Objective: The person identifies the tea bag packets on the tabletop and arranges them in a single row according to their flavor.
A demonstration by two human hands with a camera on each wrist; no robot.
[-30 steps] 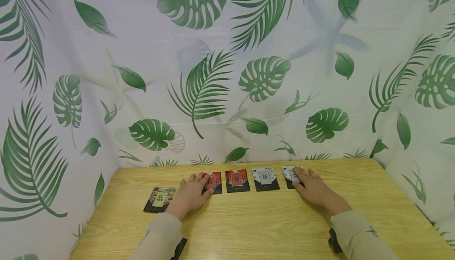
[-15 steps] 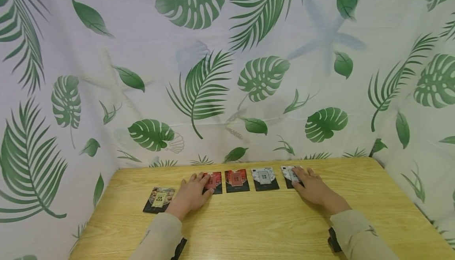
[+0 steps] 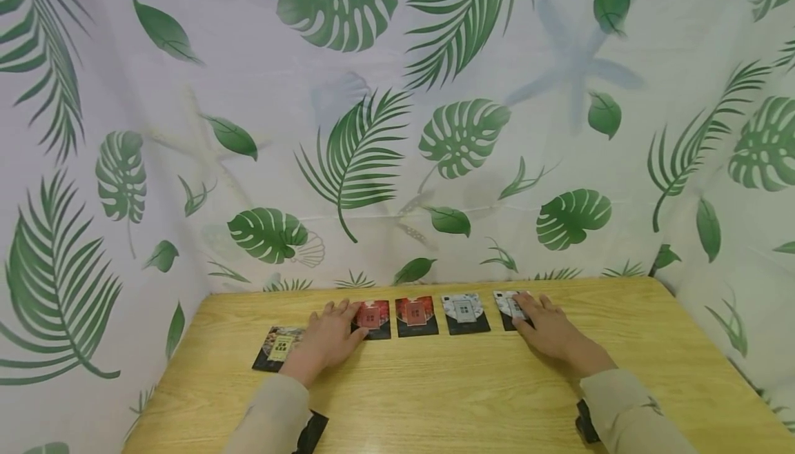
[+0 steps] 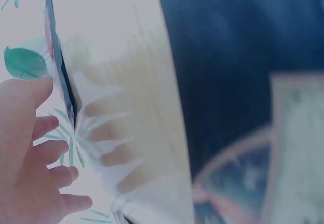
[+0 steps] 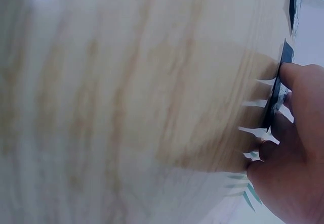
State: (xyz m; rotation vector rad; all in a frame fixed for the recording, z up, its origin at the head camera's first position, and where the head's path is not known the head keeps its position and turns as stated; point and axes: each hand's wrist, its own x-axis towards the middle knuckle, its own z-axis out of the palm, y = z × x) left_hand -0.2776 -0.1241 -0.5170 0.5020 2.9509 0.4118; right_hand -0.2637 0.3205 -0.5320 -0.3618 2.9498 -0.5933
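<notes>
Five packets (image 3: 417, 317) are lying flat on a wood-grain table (image 3: 428, 392), four forming a row near its far edge. From left to right, this row is comprising a left red packet (image 3: 375, 321), a second red one, a white-and-black one and a right white packet (image 3: 504, 312). The fifth, a brown packet with a yellow label (image 3: 277, 349), is resting nearer the viewer, beside the left wrist.

The left hand (image 3: 328, 337) is overlapping the near-left part of the left red packet; its fingers are extending loosely, spaced apart in the left wrist view and gripping nothing, though their exact contact is remaining unclear. The right hand (image 3: 549, 326) is covering the right part of the right white packet; its fingers are spreading in a relaxed bend, the thumb touching the packet's edge without the hand closing round it.

Pale sleeves (image 3: 273, 412) are covering both forearms, and partly hidden dark objects (image 3: 586, 423) are showing beside the cuffs. Behind the table, a white backdrop (image 3: 373, 261) is displaying green leaves and faint starfish.
</notes>
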